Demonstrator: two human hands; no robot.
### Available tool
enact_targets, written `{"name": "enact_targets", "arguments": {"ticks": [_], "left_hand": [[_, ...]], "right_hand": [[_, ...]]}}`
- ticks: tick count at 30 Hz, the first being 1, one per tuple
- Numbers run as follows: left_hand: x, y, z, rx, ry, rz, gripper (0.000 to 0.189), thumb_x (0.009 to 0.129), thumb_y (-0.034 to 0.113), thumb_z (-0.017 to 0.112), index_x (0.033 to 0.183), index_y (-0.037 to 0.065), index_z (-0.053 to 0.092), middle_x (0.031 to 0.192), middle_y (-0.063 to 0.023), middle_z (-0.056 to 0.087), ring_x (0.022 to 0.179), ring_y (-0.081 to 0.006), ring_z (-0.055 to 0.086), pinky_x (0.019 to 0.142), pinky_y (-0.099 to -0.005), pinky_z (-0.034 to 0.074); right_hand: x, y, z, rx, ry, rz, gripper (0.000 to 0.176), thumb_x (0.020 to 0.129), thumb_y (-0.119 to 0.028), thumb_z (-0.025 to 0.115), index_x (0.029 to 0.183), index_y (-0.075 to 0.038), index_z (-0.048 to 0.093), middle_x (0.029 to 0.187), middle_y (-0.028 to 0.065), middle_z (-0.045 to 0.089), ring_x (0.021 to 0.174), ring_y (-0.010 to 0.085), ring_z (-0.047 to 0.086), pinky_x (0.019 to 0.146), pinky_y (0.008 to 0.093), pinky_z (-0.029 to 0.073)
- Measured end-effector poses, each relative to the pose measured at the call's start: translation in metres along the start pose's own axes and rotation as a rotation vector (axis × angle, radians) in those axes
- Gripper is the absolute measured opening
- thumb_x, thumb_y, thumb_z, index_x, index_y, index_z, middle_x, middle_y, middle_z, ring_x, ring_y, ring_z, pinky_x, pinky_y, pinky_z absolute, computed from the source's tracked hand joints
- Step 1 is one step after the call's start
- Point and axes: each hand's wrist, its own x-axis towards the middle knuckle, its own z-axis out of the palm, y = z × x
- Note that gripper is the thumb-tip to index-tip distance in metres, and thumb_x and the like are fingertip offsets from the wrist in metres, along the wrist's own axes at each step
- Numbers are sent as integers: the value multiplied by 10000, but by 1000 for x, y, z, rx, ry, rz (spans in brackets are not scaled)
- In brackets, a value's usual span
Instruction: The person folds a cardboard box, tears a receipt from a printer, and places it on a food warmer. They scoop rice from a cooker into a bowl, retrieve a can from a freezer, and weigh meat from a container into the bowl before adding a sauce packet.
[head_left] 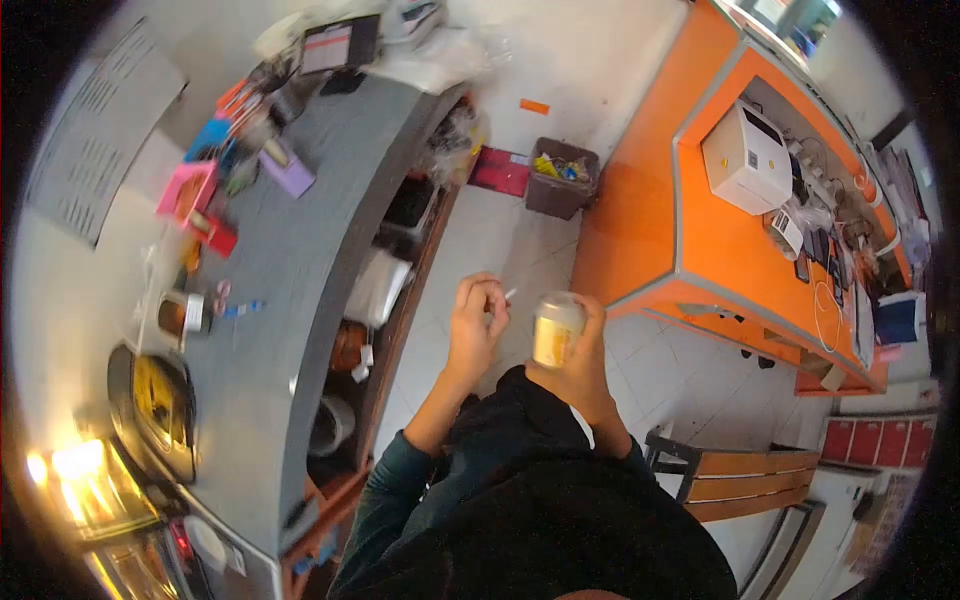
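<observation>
My right hand [577, 378] is wrapped round a small jar [555, 335] with a yellow label and a pale, see-through upper part, held roughly upright in front of my body. Just to its left, apart from the jar, my left hand [475, 325] is raised with its fingers curled in a pinch. A short, thin white thing [511, 296] sticks out from those fingertips; it is blurred, and its kind cannot be made out.
A long grey counter [290, 330] with shelves below runs along my left. An orange desk [640, 230] bearing a white box-shaped machine [748, 157] stands on the right. A waste bin [562, 180] sits ahead by the wall; a wooden-slatted bench [745, 482] is at lower right.
</observation>
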Motion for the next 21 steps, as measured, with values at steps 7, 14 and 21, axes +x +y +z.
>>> {"name": "enact_targets", "arguments": {"ticks": [7, 14, 21], "left_hand": [[178, -224, 170, -179, -257, -360, 111, 775, 119, 563, 772, 15, 525, 618, -79, 548, 569, -143, 526, 547, -269, 425], [328, -397, 365, 94, -333, -466, 167, 673, 60, 578, 832, 44, 528, 734, -109, 562, 584, -204, 545, 533, -309, 431], [382, -431, 376, -362, -506, -675, 365, 710, 103, 586, 1054, 41, 481, 902, -95, 550, 831, -173, 530, 717, -278, 426]], "right_hand": [[77, 162, 5, 86, 62, 494, 864, 443, -73, 743, 1117, -56, 204, 972, 114, 464, 872, 213, 492, 756, 322, 427], [229, 297, -2, 243, 62, 674, 936, 422, -43, 753, 1161, -64, 179, 998, 111, 413, 916, 222, 446, 771, 338, 417], [431, 259, -35, 424, 98, 559, 835, 472, -58, 702, 1165, -82, 236, 1011, 93, 396, 938, 219, 440, 790, 343, 413]]}}
